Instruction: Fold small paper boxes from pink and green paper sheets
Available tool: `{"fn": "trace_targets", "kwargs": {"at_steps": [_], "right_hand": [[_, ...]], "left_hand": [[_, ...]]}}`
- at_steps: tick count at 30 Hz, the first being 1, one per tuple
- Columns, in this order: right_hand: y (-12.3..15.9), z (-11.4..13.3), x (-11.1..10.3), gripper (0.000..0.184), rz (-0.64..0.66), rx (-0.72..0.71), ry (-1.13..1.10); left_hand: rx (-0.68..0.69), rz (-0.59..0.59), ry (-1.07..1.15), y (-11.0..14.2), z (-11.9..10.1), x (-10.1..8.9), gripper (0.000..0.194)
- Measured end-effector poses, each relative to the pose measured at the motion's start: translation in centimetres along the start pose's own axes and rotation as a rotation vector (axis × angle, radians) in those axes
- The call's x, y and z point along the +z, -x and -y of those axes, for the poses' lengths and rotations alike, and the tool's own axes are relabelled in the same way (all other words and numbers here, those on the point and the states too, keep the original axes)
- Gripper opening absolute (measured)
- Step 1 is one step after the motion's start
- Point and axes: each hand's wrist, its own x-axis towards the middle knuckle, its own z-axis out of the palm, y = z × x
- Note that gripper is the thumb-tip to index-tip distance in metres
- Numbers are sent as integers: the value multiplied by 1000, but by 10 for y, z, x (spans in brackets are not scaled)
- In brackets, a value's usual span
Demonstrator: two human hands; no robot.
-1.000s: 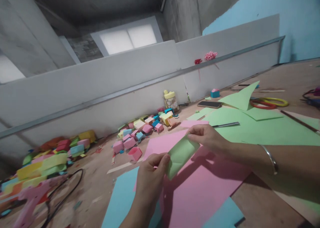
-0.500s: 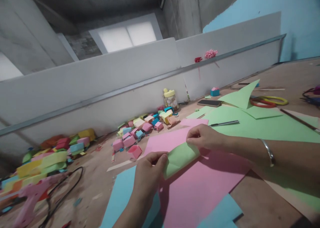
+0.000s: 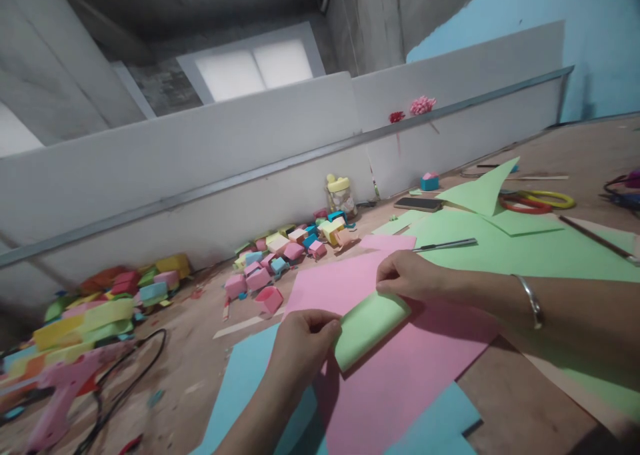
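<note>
A small piece of light green paper (image 3: pixel 373 328), bent over into a rounded fold along its near side, is held between both hands. My left hand (image 3: pixel 305 345) pinches its left end between thumb and fingers. At the far right corner, my right hand (image 3: pixel 407 272) is closed on the same piece; a silver bangle circles that wrist. Beneath them lies a large pink sheet (image 3: pixel 390 395), overlapping blue paper (image 3: pixel 245 368). Green sheets (image 3: pixel 480 248) spread to the right, with a pen-like tool (image 3: pixel 445 244) on their edge.
Small paper boxes (image 3: pixel 287 248) are heaped by the wall. A pink glue gun (image 3: pixel 63 388) with a black cord and more folded paper (image 3: pixel 107 315) lie at left. Back right are a phone (image 3: pixel 419 204), scissors (image 3: pixel 530 202) and a yellow-lidded jar (image 3: pixel 341 195).
The green paper has moved slightly nearer and to the right. Its creased surface now shows as a smoother, rounded fold. Both hands keep their hold.
</note>
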Motion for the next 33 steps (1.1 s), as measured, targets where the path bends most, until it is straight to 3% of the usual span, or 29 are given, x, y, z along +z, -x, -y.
{"fn": "trace_targets", "kwargs": {"at_steps": [10,15,20,25,29,33], "right_hand": [[2,1,20,18,-51,-97,362],[-1,0,18,14,-32,-51,347],[-4,0,10,8,14,16,242],[-5,1,8,6,30,57,188],[-6,2,8,5,34,68,173],[-5,4,8,4,35,78,174]], "left_hand": [[148,7,-316,-2,-2,-1,15],[140,89,-329,-6,0,-3,15],[163,170,-332,-12,5,-3,27],[284,242,-400,-15,13,-2,41],[435,226,-486,-14,6,-3,33],[664,379,-493,-15,-7,-6,34]]}}
